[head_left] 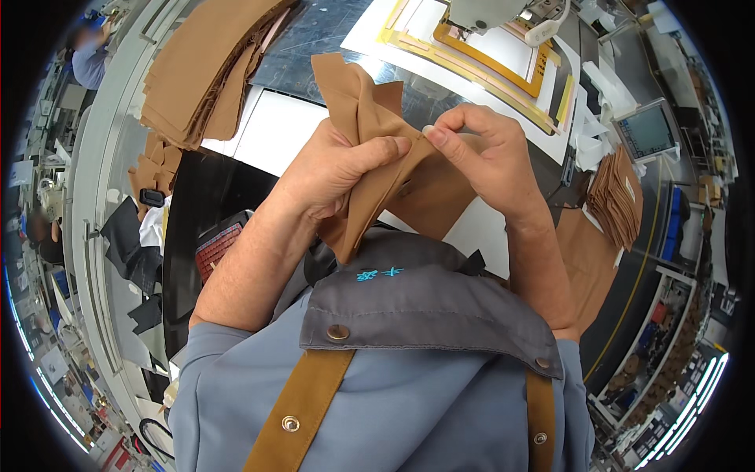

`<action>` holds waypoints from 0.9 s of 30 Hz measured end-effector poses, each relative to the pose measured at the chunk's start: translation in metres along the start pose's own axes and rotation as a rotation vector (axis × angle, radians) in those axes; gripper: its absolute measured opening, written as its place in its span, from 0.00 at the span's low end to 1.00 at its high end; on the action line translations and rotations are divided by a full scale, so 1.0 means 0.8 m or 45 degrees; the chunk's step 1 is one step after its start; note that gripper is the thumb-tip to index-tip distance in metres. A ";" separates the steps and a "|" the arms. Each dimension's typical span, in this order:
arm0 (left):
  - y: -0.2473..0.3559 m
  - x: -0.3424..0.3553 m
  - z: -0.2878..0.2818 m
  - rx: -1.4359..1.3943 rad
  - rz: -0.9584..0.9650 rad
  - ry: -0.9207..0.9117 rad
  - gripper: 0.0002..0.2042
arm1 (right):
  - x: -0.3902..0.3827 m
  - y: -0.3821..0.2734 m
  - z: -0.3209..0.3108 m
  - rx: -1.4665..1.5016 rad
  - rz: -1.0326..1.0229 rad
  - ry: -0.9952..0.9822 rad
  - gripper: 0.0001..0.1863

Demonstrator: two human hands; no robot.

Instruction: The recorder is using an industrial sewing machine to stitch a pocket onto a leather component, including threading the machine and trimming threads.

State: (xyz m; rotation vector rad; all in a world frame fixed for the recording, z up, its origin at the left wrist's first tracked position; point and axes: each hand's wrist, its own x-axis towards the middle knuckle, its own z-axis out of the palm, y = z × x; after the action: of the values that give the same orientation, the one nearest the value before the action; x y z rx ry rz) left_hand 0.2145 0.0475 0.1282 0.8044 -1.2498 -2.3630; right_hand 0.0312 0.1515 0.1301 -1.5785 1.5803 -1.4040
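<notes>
A folded brown fabric piece point(366, 102) is held up in front of my chest, over the near edge of the work table. My left hand point(334, 169) grips it with the thumb pressed flat on top, and its fingers are mostly hidden behind the cloth. Thumb and forefinger of my right hand point(495, 157) pinch the cloth at the right end of its upper edge. Whether a thread is also between those fingertips is too small to tell. More brown cloth hangs below and behind the right hand.
A white sewing machine head point(484, 14) stands beyond, over an orange frame point(539, 79). Stacked brown fabric panels point(197, 67) lie at the far left, and another brown stack point(613, 197) at the right beside a small screen point(646, 130). Black scraps point(130, 244) lie left.
</notes>
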 end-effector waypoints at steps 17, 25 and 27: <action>-0.010 -0.002 0.002 0.112 0.091 -0.010 0.17 | -0.012 -0.001 0.000 -0.273 -0.172 0.071 0.11; -0.011 -0.001 0.007 0.145 0.081 0.030 0.18 | -0.012 0.004 0.000 -0.279 -0.163 0.052 0.11; -0.011 0.000 0.007 0.143 0.074 0.036 0.19 | -0.011 0.005 0.000 -0.269 -0.182 0.059 0.11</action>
State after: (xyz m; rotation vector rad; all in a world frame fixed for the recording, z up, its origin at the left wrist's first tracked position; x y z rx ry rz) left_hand 0.2104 0.0561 0.1232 0.8212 -1.3856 -2.2453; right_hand 0.0317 0.1586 0.1240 -1.8257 1.7200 -1.3932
